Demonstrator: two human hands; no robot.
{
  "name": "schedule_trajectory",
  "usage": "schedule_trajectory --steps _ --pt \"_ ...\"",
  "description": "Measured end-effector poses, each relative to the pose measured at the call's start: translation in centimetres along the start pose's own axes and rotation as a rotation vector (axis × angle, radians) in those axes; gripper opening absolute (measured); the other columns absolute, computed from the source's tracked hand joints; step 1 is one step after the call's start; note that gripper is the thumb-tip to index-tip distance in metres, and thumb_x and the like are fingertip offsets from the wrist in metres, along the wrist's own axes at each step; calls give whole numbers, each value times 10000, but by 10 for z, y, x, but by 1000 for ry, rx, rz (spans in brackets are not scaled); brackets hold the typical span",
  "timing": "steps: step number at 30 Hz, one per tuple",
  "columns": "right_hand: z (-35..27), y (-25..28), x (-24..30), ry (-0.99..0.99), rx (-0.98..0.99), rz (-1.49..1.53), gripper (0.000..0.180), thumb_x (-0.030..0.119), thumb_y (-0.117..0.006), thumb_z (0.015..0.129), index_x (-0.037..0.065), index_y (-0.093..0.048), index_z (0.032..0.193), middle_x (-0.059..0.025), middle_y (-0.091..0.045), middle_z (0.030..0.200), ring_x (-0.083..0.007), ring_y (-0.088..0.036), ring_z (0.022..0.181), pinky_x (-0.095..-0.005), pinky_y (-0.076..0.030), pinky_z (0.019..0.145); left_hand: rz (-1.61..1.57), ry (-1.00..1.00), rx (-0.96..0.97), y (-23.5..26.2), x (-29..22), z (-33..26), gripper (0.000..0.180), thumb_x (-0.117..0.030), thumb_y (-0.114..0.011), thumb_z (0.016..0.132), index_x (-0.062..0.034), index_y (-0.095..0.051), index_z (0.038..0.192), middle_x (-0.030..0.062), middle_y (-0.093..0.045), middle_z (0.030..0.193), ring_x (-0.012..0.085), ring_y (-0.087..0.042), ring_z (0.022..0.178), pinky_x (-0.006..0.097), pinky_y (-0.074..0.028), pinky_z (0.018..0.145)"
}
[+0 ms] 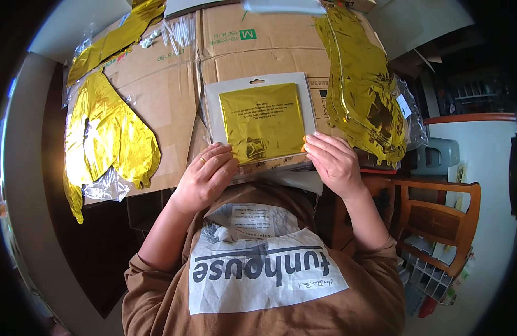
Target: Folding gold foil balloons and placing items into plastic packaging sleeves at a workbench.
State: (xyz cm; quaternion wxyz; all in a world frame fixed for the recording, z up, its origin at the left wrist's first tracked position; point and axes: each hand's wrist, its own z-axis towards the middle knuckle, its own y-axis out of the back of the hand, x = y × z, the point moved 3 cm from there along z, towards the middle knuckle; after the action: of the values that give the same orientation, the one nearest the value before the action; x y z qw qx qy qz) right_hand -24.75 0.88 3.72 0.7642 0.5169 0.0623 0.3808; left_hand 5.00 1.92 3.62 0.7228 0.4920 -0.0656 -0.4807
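A flat clear packet (262, 120) with a white backing card and a folded gold foil balloon inside lies on the brown cardboard sheet (168, 84) in front of me. My left hand (207, 175), with a ring on one finger, grips the packet's lower left corner. My right hand (332, 161) pinches its lower right corner, fingertips on the gold foil's edge. Both forearms come up from the lower edge in brown sleeves.
A pile of gold foil balloons (107, 137) lies at the left, another gold balloon stack (364, 84) at the right. White straws (179, 31) sit at the back. A wooden chair (437, 218) stands at the right beside a grey device (437, 157).
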Motion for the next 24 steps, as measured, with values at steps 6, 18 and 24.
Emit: schedule_trajectory --steps 6,18,24 --pt "-3 1 1 90 28 -108 174 77 -716 866 51 -750 1034 -87 -749 1131 -250 -707 1081 -365 -548 884 28 -39 10 -1 1 -6 293 26 -787 796 4 -652 1055 130 -688 1036 319 -694 1097 477 -559 1021" --pt "0 1 9 62 -19 -91 210 73 -688 880 43 -743 1080 -92 -729 1152 -240 -685 1019 -372 -547 867 34 -89 30 -1 2 -10 303 -35 -721 810 14 -658 1103 124 -662 1046 325 -674 1120 499 -531 1036" --pt "4 -3 7 105 56 -135 264 67 -691 858 37 -740 1116 -103 -696 1229 -246 -654 1003 -359 -545 835 31 -63 16 1 0 -5 285 -34 -744 791 6 -675 1065 110 -654 997 314 -678 1047 485 -545 1000"
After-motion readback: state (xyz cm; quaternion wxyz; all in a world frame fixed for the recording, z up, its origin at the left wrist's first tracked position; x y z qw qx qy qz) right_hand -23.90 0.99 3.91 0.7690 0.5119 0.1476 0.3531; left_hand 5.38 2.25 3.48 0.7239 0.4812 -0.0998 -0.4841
